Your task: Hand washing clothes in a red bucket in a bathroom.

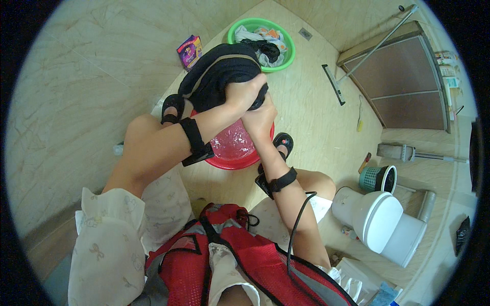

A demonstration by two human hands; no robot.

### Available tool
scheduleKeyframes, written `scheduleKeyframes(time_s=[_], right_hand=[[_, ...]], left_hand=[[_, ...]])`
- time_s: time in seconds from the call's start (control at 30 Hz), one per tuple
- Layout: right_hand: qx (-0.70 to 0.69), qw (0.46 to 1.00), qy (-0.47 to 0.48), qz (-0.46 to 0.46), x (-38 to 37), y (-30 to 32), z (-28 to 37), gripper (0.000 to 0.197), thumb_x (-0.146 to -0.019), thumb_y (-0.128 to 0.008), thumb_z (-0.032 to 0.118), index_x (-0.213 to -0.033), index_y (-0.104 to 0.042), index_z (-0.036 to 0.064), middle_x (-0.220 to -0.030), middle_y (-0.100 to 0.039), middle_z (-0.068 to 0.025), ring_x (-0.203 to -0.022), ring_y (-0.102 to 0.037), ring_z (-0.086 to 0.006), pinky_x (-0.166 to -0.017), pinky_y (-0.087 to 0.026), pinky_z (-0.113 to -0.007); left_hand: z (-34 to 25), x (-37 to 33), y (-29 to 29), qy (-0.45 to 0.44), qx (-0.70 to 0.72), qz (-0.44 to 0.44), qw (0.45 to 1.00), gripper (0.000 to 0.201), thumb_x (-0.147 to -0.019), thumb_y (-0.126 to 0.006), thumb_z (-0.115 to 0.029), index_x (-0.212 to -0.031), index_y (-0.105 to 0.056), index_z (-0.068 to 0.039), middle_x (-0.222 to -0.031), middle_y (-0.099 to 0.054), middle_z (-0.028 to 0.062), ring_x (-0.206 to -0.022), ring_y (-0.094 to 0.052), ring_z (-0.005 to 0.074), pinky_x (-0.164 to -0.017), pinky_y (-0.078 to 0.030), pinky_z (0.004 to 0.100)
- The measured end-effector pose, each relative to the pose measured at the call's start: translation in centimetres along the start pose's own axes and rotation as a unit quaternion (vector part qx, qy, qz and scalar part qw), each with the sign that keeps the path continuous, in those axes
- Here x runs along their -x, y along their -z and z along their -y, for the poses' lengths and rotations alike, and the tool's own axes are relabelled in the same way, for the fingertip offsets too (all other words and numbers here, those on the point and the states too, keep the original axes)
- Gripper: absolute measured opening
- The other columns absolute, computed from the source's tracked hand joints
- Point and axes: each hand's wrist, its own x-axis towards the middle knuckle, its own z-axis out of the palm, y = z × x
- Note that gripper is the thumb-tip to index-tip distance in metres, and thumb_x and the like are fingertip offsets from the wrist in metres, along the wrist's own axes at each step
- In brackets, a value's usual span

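A dark garment (217, 71) with a tan stripe is bunched up above the red basin (236, 164), hiding the basin's far part. My left hand (246, 94) is closed round a fold of it on its near side. Just below and to the right, my right hand (261, 115) is closed on the lower end of the same cloth. The two hands are close together. Rippled water shows in the basin beneath my forearms. Most of my fingertips are hidden by the cloth and by the hands themselves.
A green basin (291, 56) with white, orange and black clothes stands beyond the garment. A purple box (190, 52) is by the left wall. To the right are a floor squeegee (333, 84), a small waste basket (369, 178) and a toilet (378, 219). My feet flank the red basin.
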Motion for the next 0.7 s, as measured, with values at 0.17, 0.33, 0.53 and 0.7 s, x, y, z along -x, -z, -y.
scheduleKeyframes(time_s=[0.17, 0.33, 0.53, 0.7], right_hand=[[-0.193, 0.964, -0.13, 0.127, -0.3, -0.2, -1.9, 0.034, -0.056, -0.08, 0.009, -0.084, -0.062, 0.0011, -0.081, -0.066, -0.0057, -0.073, -0.062, -0.0132, -0.066, -0.049, -0.029], [-0.271, 0.924, -0.187, 0.196, -0.3, 0.5, -1.8, 0.033, -0.053, -0.077, 0.0, -0.082, -0.061, 0.0013, -0.079, -0.065, -0.0051, -0.069, -0.061, -0.015, -0.062, -0.048, -0.028], [-0.336, 0.855, -0.279, 0.279, 0.2, 1.4, -0.5, 0.037, -0.05, -0.066, -0.008, -0.085, -0.056, -0.0004, -0.072, -0.06, -0.0076, -0.06, -0.059, -0.0188, -0.051, -0.046, -0.029], [-0.325, 0.843, -0.282, 0.322, 0.5, 1.7, -0.9, 0.03, -0.059, -0.059, -0.007, -0.088, -0.056, -0.0014, -0.074, -0.06, -0.0099, -0.06, -0.059, -0.0168, -0.044, -0.043, -0.023]], left_hand=[[-0.3, 0.2, 0.8, -0.059, -0.12, 0.093, 0.987, 0.022, -0.072, -0.061, -0.02, -0.061, -0.056, -0.001, -0.061, -0.057, 0.0038, -0.056, -0.056, 0.0144, -0.054, -0.043, 0.0296], [-0.9, 0.7, 1.3, -0.105, -0.11, 0.144, 0.978, 0.018, -0.072, -0.062, -0.018, -0.065, -0.057, -0.003, -0.064, -0.057, 0.0038, -0.058, -0.056, 0.0146, -0.055, -0.043, 0.0301], [-0.5, 0.6, 2.1, -0.1, -0.123, 0.177, 0.971, 0.017, -0.071, -0.062, -0.017, -0.066, -0.055, -0.003, -0.065, -0.056, 0.0029, -0.058, -0.054, 0.0131, -0.054, -0.042, 0.0286], [-1.1, 0.6, 2.3, -0.015, -0.104, 0.225, 0.969, 0.016, -0.069, -0.063, -0.016, -0.064, -0.055, -0.004, -0.065, -0.056, 0.0014, -0.059, -0.053, 0.0113, -0.054, -0.042, 0.0276]])
